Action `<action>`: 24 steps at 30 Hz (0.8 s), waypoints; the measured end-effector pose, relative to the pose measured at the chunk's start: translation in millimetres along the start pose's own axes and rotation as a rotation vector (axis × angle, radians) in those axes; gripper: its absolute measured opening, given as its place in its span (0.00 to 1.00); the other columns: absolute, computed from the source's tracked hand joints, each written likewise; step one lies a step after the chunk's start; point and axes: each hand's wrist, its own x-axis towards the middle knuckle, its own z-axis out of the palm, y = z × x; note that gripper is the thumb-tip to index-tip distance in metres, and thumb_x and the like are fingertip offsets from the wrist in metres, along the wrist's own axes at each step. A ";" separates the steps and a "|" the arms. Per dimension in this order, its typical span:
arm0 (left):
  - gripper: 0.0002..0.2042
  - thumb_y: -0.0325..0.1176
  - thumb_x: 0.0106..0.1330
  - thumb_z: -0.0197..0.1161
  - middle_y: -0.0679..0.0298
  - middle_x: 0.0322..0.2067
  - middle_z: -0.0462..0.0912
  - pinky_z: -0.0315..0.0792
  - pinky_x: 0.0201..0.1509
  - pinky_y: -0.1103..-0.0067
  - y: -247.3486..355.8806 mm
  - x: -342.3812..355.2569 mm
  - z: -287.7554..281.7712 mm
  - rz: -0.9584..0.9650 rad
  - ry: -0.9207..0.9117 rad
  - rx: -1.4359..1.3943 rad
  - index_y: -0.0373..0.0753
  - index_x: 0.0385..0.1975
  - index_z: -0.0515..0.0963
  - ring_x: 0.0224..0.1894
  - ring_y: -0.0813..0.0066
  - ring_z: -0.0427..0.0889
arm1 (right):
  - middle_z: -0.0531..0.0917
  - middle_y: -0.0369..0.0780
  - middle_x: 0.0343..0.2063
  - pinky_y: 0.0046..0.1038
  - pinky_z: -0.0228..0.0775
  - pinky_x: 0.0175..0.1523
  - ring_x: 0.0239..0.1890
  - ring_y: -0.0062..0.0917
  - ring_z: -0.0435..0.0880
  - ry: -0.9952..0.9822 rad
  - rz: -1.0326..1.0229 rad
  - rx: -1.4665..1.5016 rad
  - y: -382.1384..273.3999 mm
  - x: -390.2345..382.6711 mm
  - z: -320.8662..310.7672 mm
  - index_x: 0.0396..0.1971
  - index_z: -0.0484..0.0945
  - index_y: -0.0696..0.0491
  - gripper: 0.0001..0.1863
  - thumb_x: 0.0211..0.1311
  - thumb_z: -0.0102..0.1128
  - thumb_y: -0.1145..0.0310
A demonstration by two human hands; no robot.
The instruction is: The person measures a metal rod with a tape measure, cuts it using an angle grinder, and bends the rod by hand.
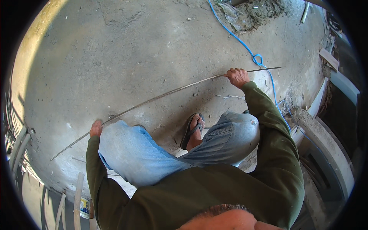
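A long thin rod [165, 94], greyish brown and slightly bowed in the wide view, lies across the front of my knees; I cannot tell its material. My right hand [237, 77] is closed round it toward its right end, with a dark tip reaching out beyond the fist. Beside my left knee, my left hand [96, 128] is closed on the rod nearer its left end, which slants down to the ground. The fingers of the left hand are partly hidden. My sandalled foot [195, 128] rests on the ground between my knees.
A blue cord [245, 46] with a small loop runs down the right side, passing the rod's right end. Loose wet-looking dirt [260, 15] is heaped at the far right. A curved concrete edge [326, 142] and boards stand at right; poles [78, 199] and a can [84, 208] at lower left.
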 end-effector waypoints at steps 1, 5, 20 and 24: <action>0.13 0.33 0.54 0.66 0.57 0.40 0.76 0.73 0.46 0.63 0.5 -1.2 0.7 0.001 -0.006 0.002 0.40 0.37 0.73 0.44 0.52 0.76 | 0.81 0.40 0.27 0.38 0.73 0.33 0.30 0.36 0.83 0.006 -0.020 0.023 2.6 0.7 2.1 0.27 0.78 0.50 0.15 0.65 0.53 0.54; 0.14 0.32 0.52 0.67 0.57 0.40 0.76 0.73 0.46 0.63 2.9 -1.4 -5.6 -0.008 0.003 -0.033 0.40 0.37 0.72 0.44 0.52 0.76 | 0.81 0.39 0.27 0.38 0.73 0.32 0.29 0.36 0.83 0.032 0.006 0.060 11.9 0.4 17.4 0.27 0.78 0.50 0.15 0.64 0.54 0.54; 0.11 0.26 0.52 0.65 0.54 0.37 0.75 0.71 0.45 0.63 20.0 -4.0 -16.9 -0.004 0.033 -0.047 0.38 0.34 0.72 0.43 0.50 0.75 | 0.80 0.39 0.25 0.37 0.73 0.32 0.31 0.35 0.82 0.008 -0.053 0.094 24.4 13.0 11.8 0.26 0.78 0.50 0.17 0.63 0.54 0.51; 0.10 0.25 0.53 0.63 0.53 0.38 0.75 0.71 0.46 0.63 23.9 -4.8 -19.0 0.019 0.039 -0.072 0.36 0.35 0.72 0.44 0.49 0.75 | 0.80 0.41 0.28 0.39 0.69 0.41 0.38 0.36 0.79 -0.063 -0.097 -0.039 18.0 15.0 -16.3 0.27 0.77 0.54 0.21 0.64 0.51 0.49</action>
